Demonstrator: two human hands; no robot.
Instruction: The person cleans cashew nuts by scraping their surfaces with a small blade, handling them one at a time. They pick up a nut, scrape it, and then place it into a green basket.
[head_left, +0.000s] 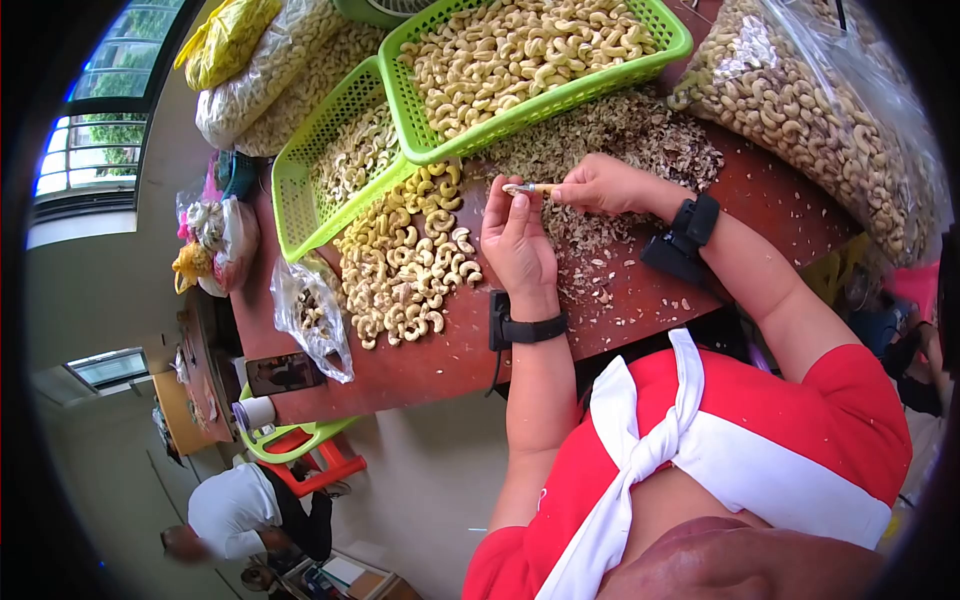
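My left hand [517, 245] is raised over the red table [450, 365], fingers pinched on a small cashew nut [519, 201]. My right hand [606, 185] holds a small knife [530, 188] whose tip meets the nut at my left fingertips. Both wrists wear black bands. A loose pile of pale peeled cashews [410, 270] lies just left of my left hand. Brown husk scraps [625, 130] are heaped under and behind my right hand.
Two green baskets of cashews [560, 95] [290, 190] stand behind the pile. Big clear bags of nuts [810, 130] [265, 75] lie at the right and far left. A small plastic bag [312, 315] and a phone [285, 372] sit near the table edge. Another person [240, 510] crouches on the floor.
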